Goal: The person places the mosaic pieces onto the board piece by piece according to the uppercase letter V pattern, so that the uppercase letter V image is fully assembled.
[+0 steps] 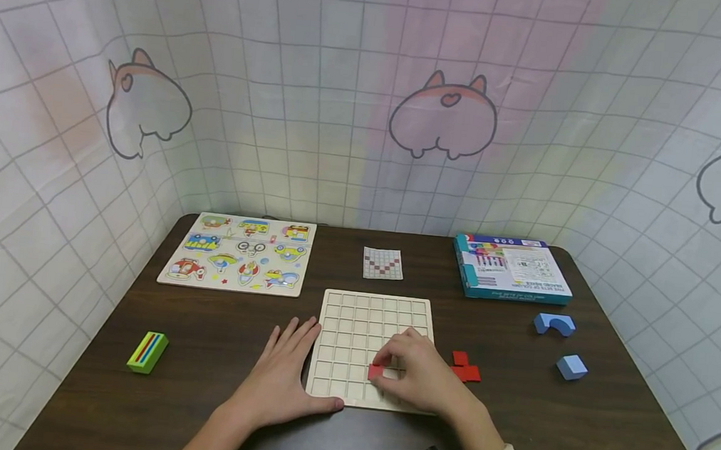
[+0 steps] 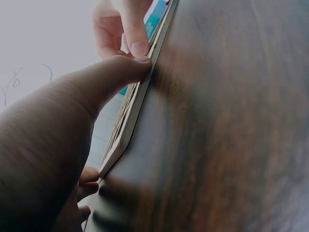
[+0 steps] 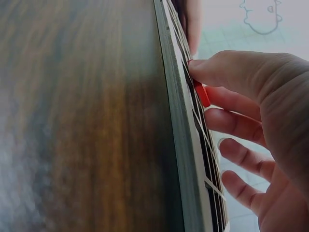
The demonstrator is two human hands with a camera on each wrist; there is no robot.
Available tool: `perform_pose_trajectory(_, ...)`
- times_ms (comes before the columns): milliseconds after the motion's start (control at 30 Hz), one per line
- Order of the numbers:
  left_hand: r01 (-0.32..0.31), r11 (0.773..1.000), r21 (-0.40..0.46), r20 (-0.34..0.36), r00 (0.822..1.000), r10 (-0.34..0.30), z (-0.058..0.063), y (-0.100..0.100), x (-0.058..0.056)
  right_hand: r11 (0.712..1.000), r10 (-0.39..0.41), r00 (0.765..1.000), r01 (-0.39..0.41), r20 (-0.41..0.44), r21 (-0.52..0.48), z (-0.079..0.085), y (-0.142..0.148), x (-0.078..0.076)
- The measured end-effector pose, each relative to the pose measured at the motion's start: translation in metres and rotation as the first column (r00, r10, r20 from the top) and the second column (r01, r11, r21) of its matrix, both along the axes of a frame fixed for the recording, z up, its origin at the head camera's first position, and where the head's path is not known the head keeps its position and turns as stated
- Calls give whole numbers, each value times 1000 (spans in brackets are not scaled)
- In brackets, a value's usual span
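Observation:
A square wooden grid board (image 1: 345, 324) lies on the dark table before me. My left hand (image 1: 283, 372) rests along its left edge, fingers spread and straight, the thumb touching the near edge. Over the board's lower right part, my right hand (image 1: 418, 373) pinches a small red square tile (image 1: 375, 372) between thumb and fingers. In the right wrist view the red tile (image 3: 202, 94) stands tilted at the grid's surface under the thumb. Several more red tiles (image 1: 466, 373) lie on the table just right of the board.
Behind the board lies a small pattern card (image 1: 383, 264). A picture puzzle board (image 1: 237, 253) is at back left, a flat box (image 1: 514, 270) at back right. Blue blocks, an arch (image 1: 554, 323) and a cube (image 1: 572, 367), sit right; a green striped block (image 1: 148, 352) sits left.

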State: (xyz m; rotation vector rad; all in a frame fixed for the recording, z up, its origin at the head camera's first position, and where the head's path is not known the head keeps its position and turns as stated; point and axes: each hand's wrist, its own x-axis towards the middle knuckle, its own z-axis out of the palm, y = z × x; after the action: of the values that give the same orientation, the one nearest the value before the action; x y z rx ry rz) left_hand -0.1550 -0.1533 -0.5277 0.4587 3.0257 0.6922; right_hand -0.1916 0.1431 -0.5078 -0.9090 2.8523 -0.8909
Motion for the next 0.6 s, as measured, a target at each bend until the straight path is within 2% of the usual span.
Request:
perform_pose_trajectory(367, -4, 1000, -11, 12, 1000, 4, 0, -1, -2, 1000, 17, 999, -16, 42, -14, -1, 0, -1)
perform_pose_trajectory(600, -14, 1000, -1, 26, 1000, 14, -2, 0, -1, 1000, 8, 998, -7, 60, -22, -2, 9, -1)
